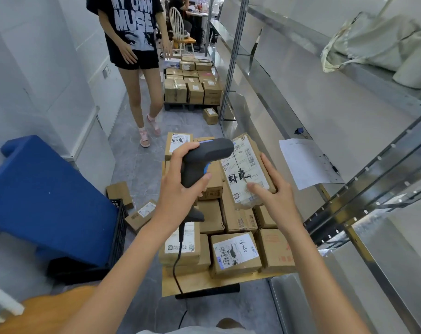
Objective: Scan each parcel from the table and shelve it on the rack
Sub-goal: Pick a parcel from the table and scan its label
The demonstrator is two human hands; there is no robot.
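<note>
The left hand [180,186] is wrapped round the grip of a dark grey pistol-shaped barcode scanner [205,157] with a blue trigger, its black cable [177,266] trailing down toward the floor. The scanner's head sits just over the top edge of a flat brown cardboard parcel [246,172], which the right hand [273,191] holds up tilted, thumb pressed on its face and fingers along the far edge. That parcel is wrapped in clear tape and carries a white shipping label with barcodes and bold black brush-style characters. It hangs just above a low bench [204,284] crowded with more brown cardboard boxes [236,254], beside the silver metal rack [349,145]. A person in a black printed T-shirt [132,27] stands further up the aisle.
</note>
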